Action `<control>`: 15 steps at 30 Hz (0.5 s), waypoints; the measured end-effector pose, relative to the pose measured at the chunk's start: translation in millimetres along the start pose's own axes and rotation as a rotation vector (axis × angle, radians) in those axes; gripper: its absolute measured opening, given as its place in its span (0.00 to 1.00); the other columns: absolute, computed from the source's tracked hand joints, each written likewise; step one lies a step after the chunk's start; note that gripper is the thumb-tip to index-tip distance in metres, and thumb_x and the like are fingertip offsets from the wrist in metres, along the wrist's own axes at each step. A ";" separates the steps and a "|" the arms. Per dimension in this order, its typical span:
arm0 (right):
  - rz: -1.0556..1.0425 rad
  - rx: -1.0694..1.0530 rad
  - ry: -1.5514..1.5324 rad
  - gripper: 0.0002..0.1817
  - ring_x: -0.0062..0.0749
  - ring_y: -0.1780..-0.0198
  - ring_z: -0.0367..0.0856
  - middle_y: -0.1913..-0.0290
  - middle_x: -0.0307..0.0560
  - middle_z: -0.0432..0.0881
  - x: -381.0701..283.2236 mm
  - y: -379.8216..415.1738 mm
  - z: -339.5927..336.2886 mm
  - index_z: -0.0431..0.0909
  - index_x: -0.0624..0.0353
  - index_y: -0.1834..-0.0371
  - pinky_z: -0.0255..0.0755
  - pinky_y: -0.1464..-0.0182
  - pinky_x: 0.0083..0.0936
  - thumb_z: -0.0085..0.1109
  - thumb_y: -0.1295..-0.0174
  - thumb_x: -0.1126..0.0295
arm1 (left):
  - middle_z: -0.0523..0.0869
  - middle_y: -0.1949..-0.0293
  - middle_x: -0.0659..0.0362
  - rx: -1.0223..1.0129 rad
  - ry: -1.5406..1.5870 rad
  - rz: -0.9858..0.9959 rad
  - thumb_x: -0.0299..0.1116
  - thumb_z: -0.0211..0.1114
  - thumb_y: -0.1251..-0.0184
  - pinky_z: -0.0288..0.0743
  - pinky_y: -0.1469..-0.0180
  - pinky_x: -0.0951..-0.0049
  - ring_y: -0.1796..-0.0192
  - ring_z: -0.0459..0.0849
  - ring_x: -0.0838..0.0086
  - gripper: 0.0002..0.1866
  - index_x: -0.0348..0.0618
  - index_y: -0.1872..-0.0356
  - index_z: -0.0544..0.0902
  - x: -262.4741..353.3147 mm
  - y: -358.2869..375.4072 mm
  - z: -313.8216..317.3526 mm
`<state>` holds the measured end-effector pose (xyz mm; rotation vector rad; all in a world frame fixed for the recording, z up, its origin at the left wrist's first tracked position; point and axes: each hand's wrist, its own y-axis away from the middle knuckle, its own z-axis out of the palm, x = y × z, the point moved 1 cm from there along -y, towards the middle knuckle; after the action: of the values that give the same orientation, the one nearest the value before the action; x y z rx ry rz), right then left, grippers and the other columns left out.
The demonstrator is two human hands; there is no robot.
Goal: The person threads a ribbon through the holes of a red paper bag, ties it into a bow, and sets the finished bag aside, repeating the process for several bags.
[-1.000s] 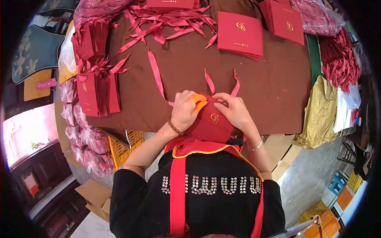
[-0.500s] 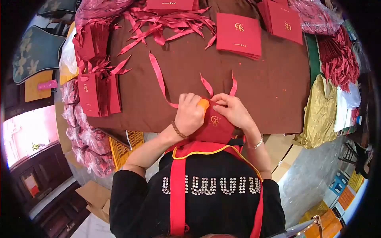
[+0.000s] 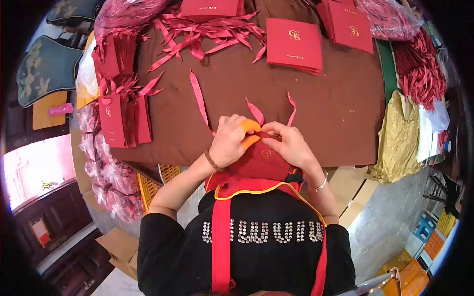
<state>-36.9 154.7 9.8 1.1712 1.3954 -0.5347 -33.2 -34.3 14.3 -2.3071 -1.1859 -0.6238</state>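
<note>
A small red paper bag (image 3: pixel 252 163) with a gold emblem lies against my lap at the table's near edge. Orange covers wrap the thumb and a finger of my left hand (image 3: pixel 228 140), which pinches the bag's top left edge. Thumb and fingers of my right hand (image 3: pixel 292 145) are closed on the same top edge, close beside the left fingertips. Past my hands, a pink ribbon (image 3: pixel 254 110) and another ribbon (image 3: pixel 291 109) stretch over the cloth. A longer ribbon (image 3: pixel 198 98) runs out beyond my left hand. What exactly sits between the fingertips is hidden.
The brown cloth (image 3: pixel 335 133) covers the table. Flat red bags (image 3: pixel 295 44) lie at the back, near loose ribbons (image 3: pixel 212 34). Bundled bags (image 3: pixel 123 121) stand at the left edge. A gold plastic bag (image 3: pixel 397 140) hangs at the right, and wrapped bundles (image 3: pixel 116 182) sit left of the table.
My left hand has turned, so its orange-covered thumb and finger now show at the bag's edge. The right hand has shifted slightly downward, and the ribbons have moved a little.
</note>
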 end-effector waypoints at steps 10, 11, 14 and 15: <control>-0.162 0.087 0.159 0.10 0.38 0.62 0.82 0.63 0.50 0.83 -12.4 11.0 4.6 0.76 0.64 0.59 0.74 0.59 0.28 0.60 0.44 0.75 | 0.77 0.48 0.60 -0.428 0.266 -0.226 0.32 0.57 0.39 0.56 0.41 0.59 0.42 0.68 0.62 0.10 0.45 0.60 0.83 -14.9 -31.7 -15.9; -0.164 0.087 0.159 0.10 0.38 0.62 0.82 0.63 0.50 0.83 -11.4 12.5 6.1 0.76 0.64 0.59 0.74 0.59 0.28 0.60 0.44 0.75 | 0.77 0.48 0.60 -0.427 0.264 -0.226 0.32 0.57 0.39 0.56 0.41 0.59 0.42 0.68 0.62 0.10 0.45 0.60 0.83 -14.6 -36.8 -18.6; -0.255 0.143 0.228 0.09 0.40 0.62 0.82 0.64 0.50 0.82 -10.0 17.3 9.2 0.76 0.64 0.60 0.74 0.59 0.30 0.60 0.44 0.76 | 0.75 0.43 0.62 -0.789 0.110 -0.183 0.39 0.54 0.38 0.53 0.40 0.53 0.37 0.65 0.64 0.14 0.50 0.58 0.84 -14.6 -56.9 -26.1; -0.296 0.159 0.266 0.09 0.42 0.62 0.81 0.65 0.50 0.81 -11.7 18.9 9.5 0.76 0.64 0.61 0.74 0.59 0.31 0.60 0.45 0.76 | 0.75 0.43 0.62 -0.788 0.112 -0.184 0.39 0.54 0.38 0.53 0.40 0.53 0.37 0.65 0.64 0.14 0.50 0.58 0.84 -17.7 -62.4 -25.7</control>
<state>-18.3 150.0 24.4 1.2009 1.7982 -0.7291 -99.0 -28.2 36.5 -2.7285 -1.2522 -1.4837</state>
